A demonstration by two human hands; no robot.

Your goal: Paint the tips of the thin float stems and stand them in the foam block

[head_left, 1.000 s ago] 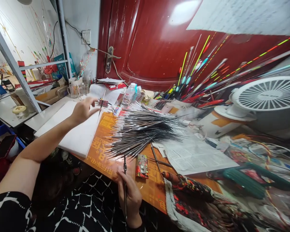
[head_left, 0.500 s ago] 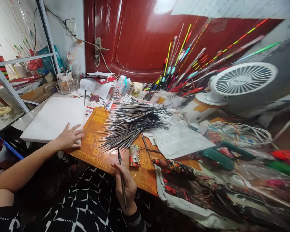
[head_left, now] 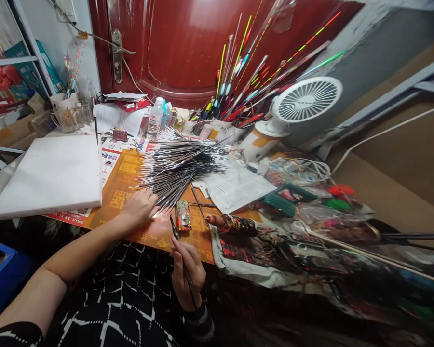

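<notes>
Gripping sticks [head_left: 177, 168] (prob light/fragile) is best done mid-shaft; tool [head_left: 174, 230] pinched by R hand [head_left: 188, 274], fingers of L hand [head_left: 139, 207] can't be told.

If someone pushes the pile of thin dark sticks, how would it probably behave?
The pile of thin dark sticks would probably spread rather than move as one, since they cross at angles and no tie shows. Each stick is likely light and perhaps fragile, being so slender. Loose ones may slide on the orange surface, which looks smooth and shiny.
</notes>
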